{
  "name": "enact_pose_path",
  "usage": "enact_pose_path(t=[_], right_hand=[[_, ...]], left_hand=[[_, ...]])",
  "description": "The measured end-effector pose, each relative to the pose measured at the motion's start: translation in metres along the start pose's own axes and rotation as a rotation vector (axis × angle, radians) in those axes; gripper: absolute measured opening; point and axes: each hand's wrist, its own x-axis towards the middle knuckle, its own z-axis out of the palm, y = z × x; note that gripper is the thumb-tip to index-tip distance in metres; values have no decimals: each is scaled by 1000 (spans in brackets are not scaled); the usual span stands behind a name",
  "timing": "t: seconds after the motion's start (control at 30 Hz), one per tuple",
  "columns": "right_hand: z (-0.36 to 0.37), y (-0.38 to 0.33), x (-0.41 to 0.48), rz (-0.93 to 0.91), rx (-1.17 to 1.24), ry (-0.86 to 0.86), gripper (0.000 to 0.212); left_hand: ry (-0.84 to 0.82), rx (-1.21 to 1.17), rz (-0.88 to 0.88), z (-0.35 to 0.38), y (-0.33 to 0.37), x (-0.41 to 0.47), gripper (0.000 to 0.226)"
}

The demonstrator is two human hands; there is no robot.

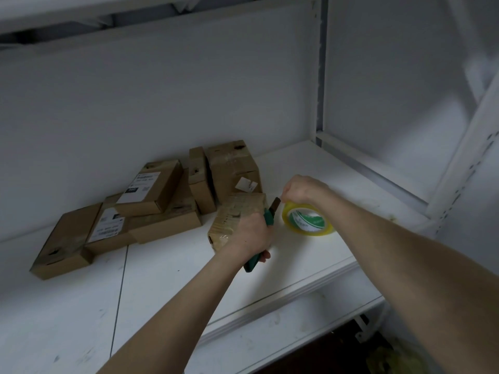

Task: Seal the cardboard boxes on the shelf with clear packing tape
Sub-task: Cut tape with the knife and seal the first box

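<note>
- Step, as judged: cutting the tape. The left grip [252, 233] curls round a green-handled utility knife [269, 217], blade towards the yellowish roll of clear packing tape [307, 221].
- The right grip [302, 188] pinches at the roll's top, towards the white shelf's [175, 279] right end.
- A tape-wrapped brown cardboard box [235, 211] lies beside the roll.
- Next: keep the strip taut against the blade.

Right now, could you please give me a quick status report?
Left hand grips green knife by taped box. Right hand holds tape roll. Other boxes piled behind.
</note>
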Motion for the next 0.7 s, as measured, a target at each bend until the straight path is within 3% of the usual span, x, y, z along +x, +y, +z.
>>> enact_pose_path(t=[0.37,0.7], right_hand=[[2,-3,1,-14,-51,19,35],[-1,16,2,-60,117,13,42]], left_hand=[[-2,66,-16,0,2,9,13],[-42,93,-21,-5,6,11,12]])
